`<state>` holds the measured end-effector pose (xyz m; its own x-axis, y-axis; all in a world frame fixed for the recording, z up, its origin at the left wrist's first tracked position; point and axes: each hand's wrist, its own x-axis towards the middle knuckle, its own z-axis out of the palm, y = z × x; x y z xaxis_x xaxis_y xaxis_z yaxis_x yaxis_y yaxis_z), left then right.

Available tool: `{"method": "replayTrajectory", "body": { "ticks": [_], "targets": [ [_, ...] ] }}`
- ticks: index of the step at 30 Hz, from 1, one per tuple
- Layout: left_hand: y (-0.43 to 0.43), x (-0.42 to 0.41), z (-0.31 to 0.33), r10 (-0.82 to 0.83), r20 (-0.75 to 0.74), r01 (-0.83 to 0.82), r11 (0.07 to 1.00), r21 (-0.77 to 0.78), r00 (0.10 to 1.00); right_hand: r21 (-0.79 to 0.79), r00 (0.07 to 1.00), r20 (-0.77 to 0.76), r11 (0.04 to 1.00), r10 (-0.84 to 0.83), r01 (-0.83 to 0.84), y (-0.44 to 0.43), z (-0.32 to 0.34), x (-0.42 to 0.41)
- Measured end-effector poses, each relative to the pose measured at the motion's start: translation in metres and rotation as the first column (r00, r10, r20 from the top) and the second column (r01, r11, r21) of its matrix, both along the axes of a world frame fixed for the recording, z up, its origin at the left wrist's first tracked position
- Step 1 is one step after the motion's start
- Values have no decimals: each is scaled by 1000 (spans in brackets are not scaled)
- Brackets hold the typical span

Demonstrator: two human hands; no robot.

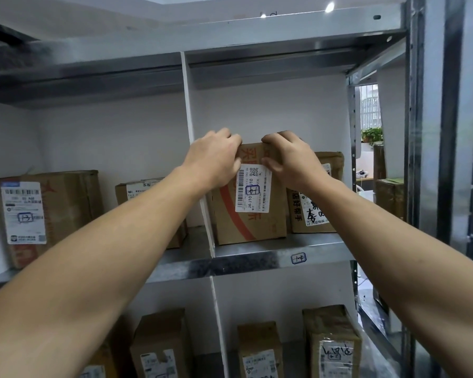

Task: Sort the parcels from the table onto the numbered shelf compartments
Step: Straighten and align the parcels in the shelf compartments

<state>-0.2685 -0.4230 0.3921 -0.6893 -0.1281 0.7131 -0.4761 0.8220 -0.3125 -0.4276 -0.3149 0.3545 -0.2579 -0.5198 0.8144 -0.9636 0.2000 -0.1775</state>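
A brown cardboard parcel (250, 225) with orange print and a white shipping label stands upright in the right compartment of the middle shelf (325, 251). A handwritten number tag (298, 258) is stuck on the shelf edge below it. My left hand (215, 159) grips the parcel's top left corner, fingers curled over the top edge. My right hand (287, 159) grips the top right corner, thumb on the front face. A second labelled parcel (316, 203) stands right beside it, partly hidden by my right forearm.
A white divider (194, 148) separates the compartments. The left compartment holds a large labelled box (47, 214) and a smaller box (145, 189). Several parcels stand on the lower shelf (260, 350). The metal upright (415, 132) frames the right side.
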Motion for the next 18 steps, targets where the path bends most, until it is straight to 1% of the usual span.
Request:
{"method": "replayTrajectory", "body": {
  "ticks": [3,7,9,12,15,18],
  "targets": [
    [3,-1,0,3,0,-3,1000,9,1000,2,1000,-8,1000,-14,14,4,-2,1],
    [9,-6,0,16,-33,-15,1000,27,999,-67,999,-2,997,-38,38,21,-3,-6],
    [16,-9,3,-45,-77,47,998,34,996,-81,997,10,994,-73,74,34,-2,-12],
    [33,-19,10,-181,-125,185,983,20,975,-73,990,47,988,-132,136,56,-3,-22],
    [46,-36,11,-251,-84,252,968,8,964,-34,977,112,982,-183,188,72,-9,-34],
    [53,-56,1,-285,-30,285,959,2,958,-30,960,219,982,-177,188,80,-16,-43]
  ]
}}
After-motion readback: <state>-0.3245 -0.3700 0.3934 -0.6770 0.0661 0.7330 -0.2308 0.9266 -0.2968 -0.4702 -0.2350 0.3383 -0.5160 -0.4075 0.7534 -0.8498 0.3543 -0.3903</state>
